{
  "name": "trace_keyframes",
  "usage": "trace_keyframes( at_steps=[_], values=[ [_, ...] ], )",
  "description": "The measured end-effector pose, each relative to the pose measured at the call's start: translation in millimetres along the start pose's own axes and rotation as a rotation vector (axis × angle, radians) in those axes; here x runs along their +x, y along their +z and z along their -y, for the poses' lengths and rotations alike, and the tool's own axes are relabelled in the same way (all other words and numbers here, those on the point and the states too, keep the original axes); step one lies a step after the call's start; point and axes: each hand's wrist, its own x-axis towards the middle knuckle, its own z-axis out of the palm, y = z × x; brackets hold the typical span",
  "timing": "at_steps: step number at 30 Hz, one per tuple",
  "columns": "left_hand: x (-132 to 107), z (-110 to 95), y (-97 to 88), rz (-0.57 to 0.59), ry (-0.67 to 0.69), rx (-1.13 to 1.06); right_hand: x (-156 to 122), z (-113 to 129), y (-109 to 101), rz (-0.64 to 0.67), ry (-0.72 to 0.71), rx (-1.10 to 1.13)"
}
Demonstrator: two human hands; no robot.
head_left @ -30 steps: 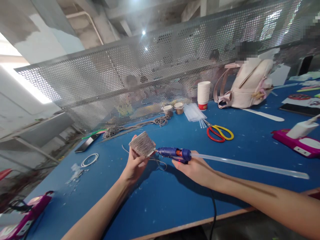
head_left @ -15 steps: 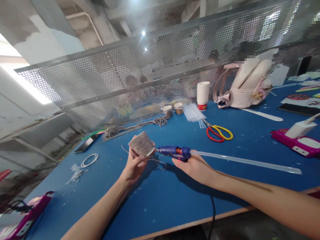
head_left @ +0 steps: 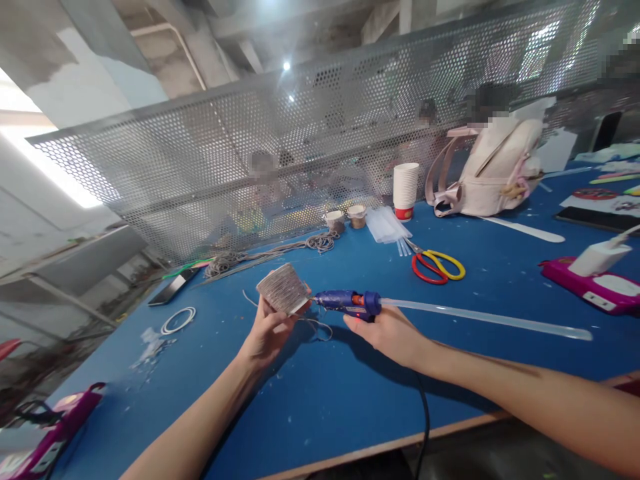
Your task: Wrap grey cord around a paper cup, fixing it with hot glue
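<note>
My left hand (head_left: 271, 333) is closed round a cup wrapped in grey-brown cord (head_left: 283, 288), tilted on its side above the table. A loose tail of cord (head_left: 320, 328) hangs below it in a loop. In my right hand (head_left: 393, 333) is a blue hot glue gun (head_left: 345, 303), its fingers wrapped round the handle and a small red light showing. The nozzle is at the cup's right end, by the pale rim; whether it touches I cannot tell. A long clear glue stick (head_left: 490, 318) sticks out of the gun's back.
Red-and-yellow scissors (head_left: 436, 265), stacked paper cups (head_left: 406, 190), two cord-wrapped cups (head_left: 357, 216) and grey cord bundles (head_left: 225, 263) lie along the back of the blue table (head_left: 310, 420). A backpack (head_left: 500, 173) and pink power strip (head_left: 595, 283) are right, a white ring (head_left: 178, 321) left.
The cup has turned slightly in my left hand. The glue stick's far end has moved left, toward the gun. Both hands have otherwise stayed in place.
</note>
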Motion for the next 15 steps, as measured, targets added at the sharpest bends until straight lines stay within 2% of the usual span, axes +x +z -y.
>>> trace_keyframes(
  at_steps=[10, 15],
  values=[
    [-1.6, -4.8, 3.3, -0.011, -0.043, -0.059, 0.2, 1.4, -0.2, 0.017, 0.002, -0.006],
    [-4.4, -7.9, 6.1, -0.032, -0.069, -0.104, 0.6, -0.1, 0.2, 0.034, 0.073, 0.002]
  ],
)
